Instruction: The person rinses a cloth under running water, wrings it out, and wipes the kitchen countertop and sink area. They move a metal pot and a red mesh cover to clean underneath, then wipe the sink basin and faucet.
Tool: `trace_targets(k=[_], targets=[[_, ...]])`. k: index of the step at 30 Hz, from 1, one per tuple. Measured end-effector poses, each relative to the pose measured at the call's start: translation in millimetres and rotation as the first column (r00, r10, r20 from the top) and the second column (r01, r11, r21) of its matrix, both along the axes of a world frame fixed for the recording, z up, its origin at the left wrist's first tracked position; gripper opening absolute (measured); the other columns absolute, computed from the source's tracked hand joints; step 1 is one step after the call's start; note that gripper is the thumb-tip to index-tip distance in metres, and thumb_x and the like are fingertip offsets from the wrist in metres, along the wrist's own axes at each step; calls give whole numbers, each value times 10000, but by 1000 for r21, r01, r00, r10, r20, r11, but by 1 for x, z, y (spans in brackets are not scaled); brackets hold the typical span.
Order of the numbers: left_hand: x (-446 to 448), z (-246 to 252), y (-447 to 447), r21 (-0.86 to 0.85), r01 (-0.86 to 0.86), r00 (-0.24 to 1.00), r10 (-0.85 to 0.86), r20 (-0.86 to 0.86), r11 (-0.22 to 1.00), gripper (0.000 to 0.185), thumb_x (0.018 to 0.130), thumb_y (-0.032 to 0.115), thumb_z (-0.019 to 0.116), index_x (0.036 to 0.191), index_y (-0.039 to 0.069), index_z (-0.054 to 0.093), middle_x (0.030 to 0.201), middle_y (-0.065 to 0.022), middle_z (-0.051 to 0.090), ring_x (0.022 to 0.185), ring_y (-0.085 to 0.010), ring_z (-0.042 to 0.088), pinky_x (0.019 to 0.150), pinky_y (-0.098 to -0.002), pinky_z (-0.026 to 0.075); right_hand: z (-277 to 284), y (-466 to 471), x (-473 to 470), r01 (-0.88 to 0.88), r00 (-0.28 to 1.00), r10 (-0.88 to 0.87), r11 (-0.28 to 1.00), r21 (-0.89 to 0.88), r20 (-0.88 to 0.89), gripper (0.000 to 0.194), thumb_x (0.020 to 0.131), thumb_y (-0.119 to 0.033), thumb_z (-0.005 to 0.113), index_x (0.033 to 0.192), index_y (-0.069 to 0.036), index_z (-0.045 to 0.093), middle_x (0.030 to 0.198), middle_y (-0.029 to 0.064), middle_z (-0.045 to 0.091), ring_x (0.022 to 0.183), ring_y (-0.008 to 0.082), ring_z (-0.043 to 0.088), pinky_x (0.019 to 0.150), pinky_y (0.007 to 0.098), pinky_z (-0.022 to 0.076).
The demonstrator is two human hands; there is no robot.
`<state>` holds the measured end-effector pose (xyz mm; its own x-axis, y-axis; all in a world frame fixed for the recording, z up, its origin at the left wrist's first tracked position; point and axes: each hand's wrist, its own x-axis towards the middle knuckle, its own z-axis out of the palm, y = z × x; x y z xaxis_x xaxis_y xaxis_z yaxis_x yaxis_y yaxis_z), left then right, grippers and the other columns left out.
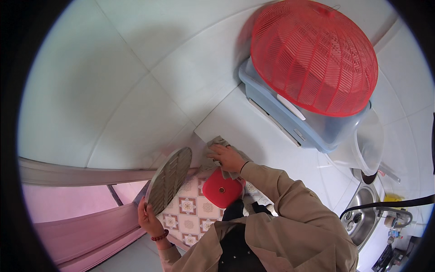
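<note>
My left hand [149, 219], with a red bead bracelet at the wrist, grips the lower rim of a round, slatted brown board [170, 180]. The board is tilted nearly on edge, off to the left of the counter. Spread over a crumpled grey-brown cloth [218, 140], my right hand [228, 158] presses it at the corner of the white countertop [227, 124]. Part of the cloth hangs past the counter's edge. Below it stands a red stool [215, 197] with a small round hole in its seat.
A red mesh food cover [316, 64] rests on a blue lidded plastic box [272, 105] against the tiled wall. To the right are a translucent bucket [370, 136], a steel sink [363, 224] and a faucet [406, 217]. Pink fabric [95, 231] hangs at left, beside a patterned floor covering [188, 205].
</note>
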<state>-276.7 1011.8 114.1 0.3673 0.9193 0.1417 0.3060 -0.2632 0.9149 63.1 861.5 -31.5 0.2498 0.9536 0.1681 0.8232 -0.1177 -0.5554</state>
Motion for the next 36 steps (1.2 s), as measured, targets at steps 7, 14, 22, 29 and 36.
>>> trace_targets(k=[7,14,22,29,36], targets=[[-9,-3,-16,23,-42,999,42,-17,999,292,936,10,531,1213,-55,595,1217,-112,620,1065,-160,566,957,-299,432,-4,92,27,150,979,-144,988,-32,141,439,770,-105,607,1202,-183,627,1366,97,499,1279,275,453,935,458,434],[-22,1,-26,7,-77,996,77,36,997,300,932,-11,525,1220,-27,607,1119,-67,626,935,-116,536,878,-261,433,-14,30,20,78,995,-76,997,-16,61,432,788,-145,594,1219,-142,614,1369,103,492,1275,281,450,953,476,423],[-30,-6,-35,13,-100,995,100,8,995,302,929,-19,531,1219,-17,614,935,-2,562,831,-84,492,788,-222,415,-12,91,36,150,982,-142,987,-55,124,438,791,-139,583,1226,-99,600,1357,103,503,1256,287,468,973,468,418],[-35,-3,-29,-34,-124,988,126,91,992,303,920,-28,547,1215,-18,617,917,10,560,820,-79,483,781,-216,411,0,8,21,53,997,-52,998,-24,59,465,805,-166,599,1261,-83,562,1338,119,520,1237,299,493,959,450,449],[-33,-2,-36,-23,-90,996,91,15,996,296,924,-16,551,1212,-22,617,920,0,567,839,-85,492,786,-227,419,3,65,54,297,940,-325,931,-213,-108,507,806,-232,632,1266,-36,547,1342,141,513,1218,324,497,958,457,450]])
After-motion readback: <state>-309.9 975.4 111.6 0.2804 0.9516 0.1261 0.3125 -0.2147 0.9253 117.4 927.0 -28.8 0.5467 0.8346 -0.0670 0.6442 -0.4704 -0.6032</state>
